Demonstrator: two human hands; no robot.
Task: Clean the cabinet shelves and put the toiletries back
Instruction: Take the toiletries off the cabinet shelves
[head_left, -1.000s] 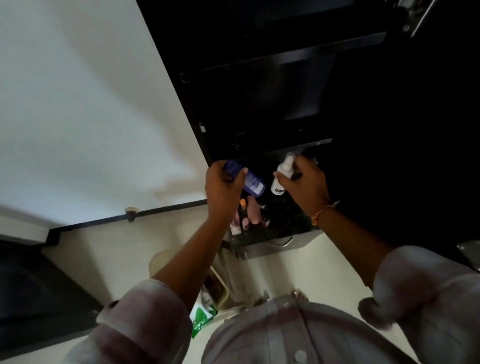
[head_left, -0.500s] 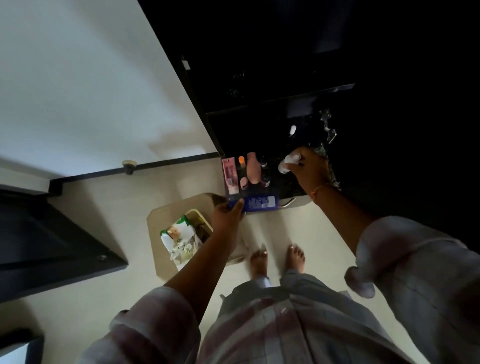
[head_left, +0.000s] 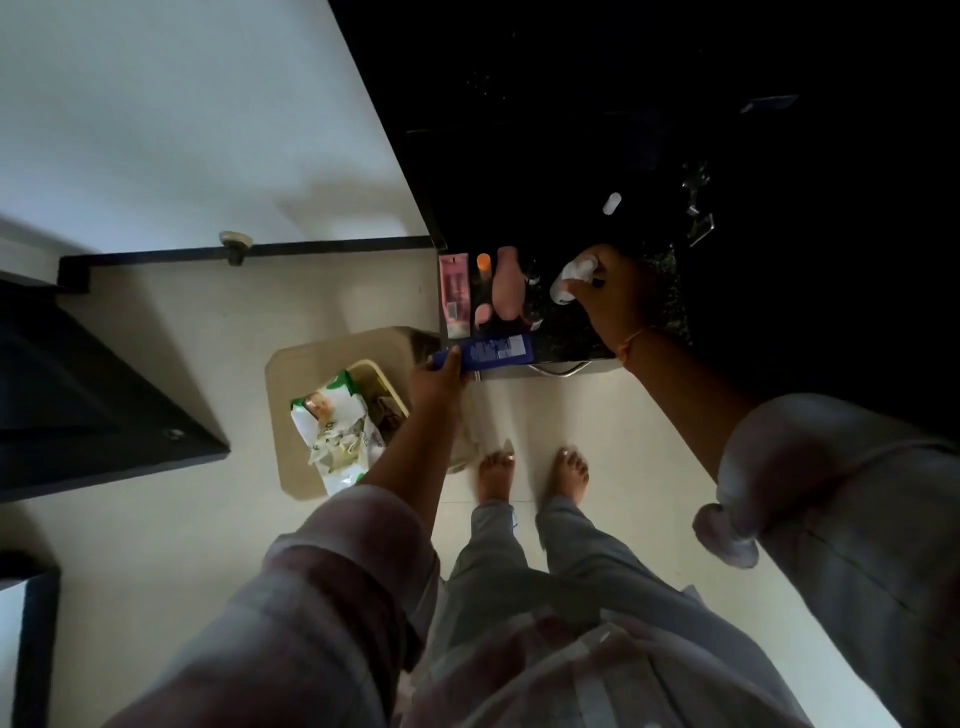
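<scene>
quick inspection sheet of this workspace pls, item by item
surface: dark speckled shelf, dimly lit
job's things: blue tube along the front edge; white bottle; pink tube, orange-capped bottle and pink bottle at the left end
clutter: bin with wrappers
grips: left hand holds blue tube; right hand holds white bottle
cables: nothing seen
surroundings: pale floor, white wall, bare feet

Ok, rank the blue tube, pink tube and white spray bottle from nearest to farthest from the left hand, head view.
1. blue tube: held by the left hand, front edge.
2. pink tube: left end of the shelf.
3. white spray bottle: farther right, in the right hand.
</scene>
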